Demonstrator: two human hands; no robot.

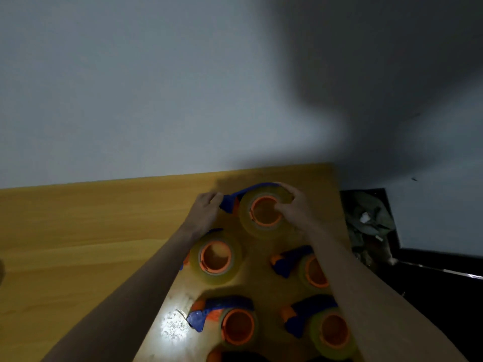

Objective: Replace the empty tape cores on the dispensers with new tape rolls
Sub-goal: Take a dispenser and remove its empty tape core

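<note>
A blue tape dispenser (236, 198) carrying a clear tape roll (264, 212) lies at the far end of the wooden table (78, 231), between both hands. The left hand (205, 209) curls around the dispenser's handle end, while the right hand (294, 207) grips the roll, thumb at its orange core (265, 214).

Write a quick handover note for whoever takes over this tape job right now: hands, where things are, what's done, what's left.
Left hand grips the blue handle of the far dispenser. Right hand holds the roll on its orange hub.
Four more dispensers with rolls lie nearer on the table: middle left, middle right, near left, near right.
Done: rolls sit on all five in view.
Left: can't tell whether the far roll is fully seated; check it. No empty cores are in view.
</note>
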